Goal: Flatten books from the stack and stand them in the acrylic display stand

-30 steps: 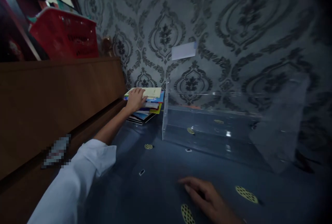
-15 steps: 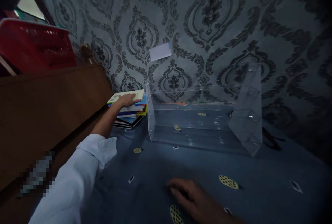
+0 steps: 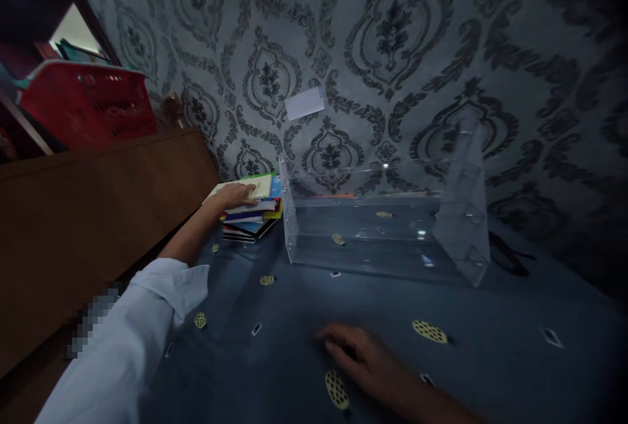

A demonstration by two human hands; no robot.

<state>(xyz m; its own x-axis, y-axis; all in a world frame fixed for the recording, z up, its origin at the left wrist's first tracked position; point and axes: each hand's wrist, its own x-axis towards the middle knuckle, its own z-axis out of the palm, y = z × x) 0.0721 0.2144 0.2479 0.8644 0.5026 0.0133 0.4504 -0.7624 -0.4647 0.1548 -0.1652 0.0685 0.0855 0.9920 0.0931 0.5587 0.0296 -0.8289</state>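
My left hand [image 3: 230,195] lies over a cream-coloured book [image 3: 263,185] on top of a stack of books [image 3: 252,218], fingers across its cover and thumb at the near edge. The cream book sits shifted to the left on the pile, and a green edge shows behind it. My right hand [image 3: 360,355] rests on the dark blue patterned cloth [image 3: 294,358], loosely curled, thumb a little apart from the fingers, with nothing in it. Beyond it stands a clear acrylic rack [image 3: 363,221] with tiers, right of the books.
A brown wooden cabinet [image 3: 98,214] borders the left side, with a red plastic basket [image 3: 93,103] on top. A white card [image 3: 305,104] is on the patterned wall [image 3: 392,51]. A dark strap-like object [image 3: 507,257] lies right of the rack.
My left hand has moved slightly left, and the cream book has slid left with it, off line with the pile. The view has shifted a little. My right hand stays about where it was.
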